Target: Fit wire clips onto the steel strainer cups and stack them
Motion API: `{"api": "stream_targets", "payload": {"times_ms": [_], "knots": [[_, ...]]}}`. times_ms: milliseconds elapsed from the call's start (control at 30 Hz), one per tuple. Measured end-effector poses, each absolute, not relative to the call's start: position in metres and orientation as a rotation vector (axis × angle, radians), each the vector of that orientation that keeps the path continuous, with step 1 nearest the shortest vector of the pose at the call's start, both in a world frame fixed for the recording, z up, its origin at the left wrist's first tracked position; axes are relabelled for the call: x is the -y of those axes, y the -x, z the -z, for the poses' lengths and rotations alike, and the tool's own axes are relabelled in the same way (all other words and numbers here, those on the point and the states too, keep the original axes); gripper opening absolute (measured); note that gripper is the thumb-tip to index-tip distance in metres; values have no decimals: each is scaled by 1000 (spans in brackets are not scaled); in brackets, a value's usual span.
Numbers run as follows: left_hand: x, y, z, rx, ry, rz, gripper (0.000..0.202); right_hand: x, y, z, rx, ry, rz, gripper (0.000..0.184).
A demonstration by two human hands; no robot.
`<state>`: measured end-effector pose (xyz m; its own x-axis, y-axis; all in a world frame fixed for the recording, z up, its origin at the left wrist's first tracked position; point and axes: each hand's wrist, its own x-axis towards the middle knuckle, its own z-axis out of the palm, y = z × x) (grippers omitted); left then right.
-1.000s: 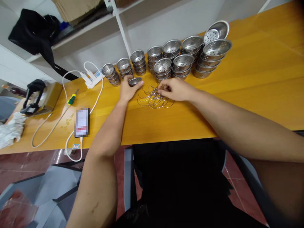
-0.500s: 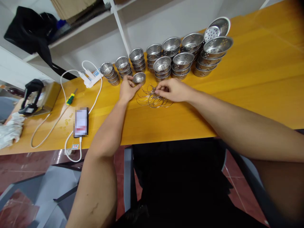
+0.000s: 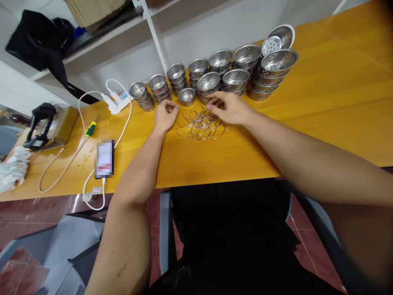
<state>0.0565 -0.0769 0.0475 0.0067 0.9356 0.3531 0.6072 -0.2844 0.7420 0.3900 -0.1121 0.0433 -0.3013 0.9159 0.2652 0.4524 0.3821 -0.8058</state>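
Observation:
A small perforated metal cup stands upright on the table, just beyond my left hand. My left hand's fingers are loosely curled, the thumb close to the index finger, with nothing visible in them. Thin curved metal wires lie tangled in a loose pile between my hands. My right hand hovers at the pile's far right side, thumb and index finger apart, holding nothing I can see. Right behind its fingertips stands a stack of perforated cups.
More stacked cups line the table's back, growing larger toward the right, where one large cup leans tilted. On the left are a power strip, a green-handled screwdriver, a phone on a white cable, and a cardboard box.
The small cup has left my left hand and now stands slightly farther back and right. My right hand has lifted off the wires, moving slightly back, its thumb and index finger spreading.

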Motion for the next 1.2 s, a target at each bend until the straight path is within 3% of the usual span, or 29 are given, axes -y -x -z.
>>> {"api": "stream_targets", "payload": {"times_ms": [567,667,800,900,967,1067,1200], "knots": [[63,-43,-37,-1643,-1831,-1202,27,69,-423,-26,1852,1208,-704,54],[61,-42,-38,-1628,-1850,-1208,19,65,-426,-25,1854,1211,-690,51],[55,-27,-54,-1719,-1888,-1563,12,65,-427,-26,1883,1233,-662,62],[46,0,-63,-1884,-1878,-1934,36,72,-424,-32,1899,1256,-614,55],[36,20,-60,-2016,-1789,-1992,56,80,-421,-37,1915,1257,-574,43],[20,43,-41,-2099,-1621,-1912,95,94,-416,-46,1994,1212,-559,31],[6,54,-18,-1876,-1487,-1616,110,112,-408,-57,2095,1134,-632,34]]}}
